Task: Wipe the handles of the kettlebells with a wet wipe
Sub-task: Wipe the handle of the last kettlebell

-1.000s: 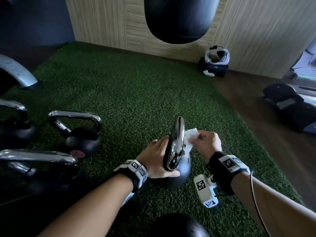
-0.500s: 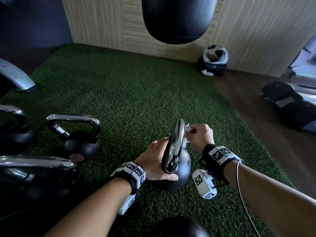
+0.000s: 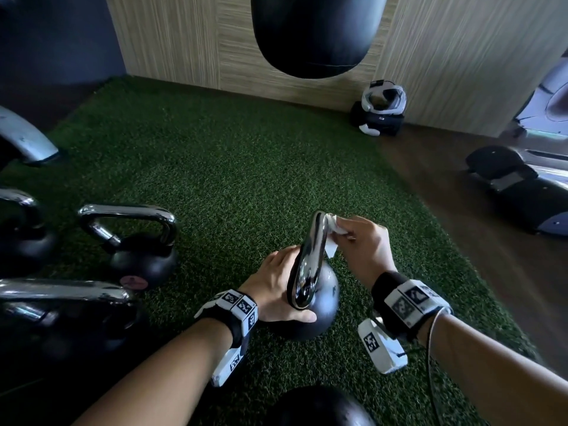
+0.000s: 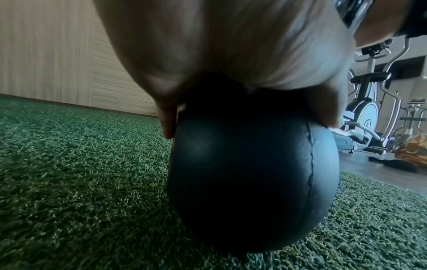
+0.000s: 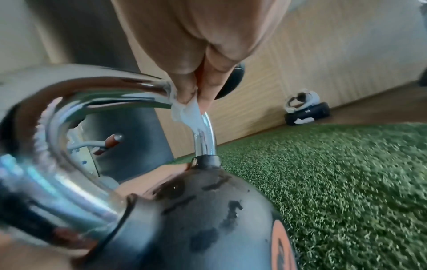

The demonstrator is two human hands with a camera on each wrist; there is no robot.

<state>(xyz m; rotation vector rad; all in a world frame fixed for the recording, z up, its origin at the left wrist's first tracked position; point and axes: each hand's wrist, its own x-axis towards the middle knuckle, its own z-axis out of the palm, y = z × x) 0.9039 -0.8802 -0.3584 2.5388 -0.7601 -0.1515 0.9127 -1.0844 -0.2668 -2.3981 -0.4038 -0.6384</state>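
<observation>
A black kettlebell [image 3: 322, 305] with a chrome handle [image 3: 309, 256] stands on the green turf in front of me, its handle seen edge-on. My left hand [image 3: 276, 287] cups the top left of the ball [image 4: 249, 164], with thumb and fingers curved round it. My right hand [image 3: 362, 244] pinches a crumpled white wet wipe [image 3: 333, 229] against the far upper corner of the handle. In the right wrist view the wipe [image 5: 187, 111] is squeezed between thumb and fingertips [image 5: 208, 95] where the handle [image 5: 92, 95] bends down. Dark wet patches mark the ball.
Three more chrome-handled kettlebells [image 3: 138, 250] [image 3: 61, 315] [image 3: 21, 232] stand at the left. A black punching bag [image 3: 313, 32] hangs ahead. White headgear [image 3: 382, 107] lies by the wood wall. A black ball [image 3: 319, 407] sits near me, and exercise machines [image 3: 522, 192] stand on the wooden floor at the right.
My right hand has slid the wipe up along the handle towards its far top corner. The left hand has stayed on the ball.
</observation>
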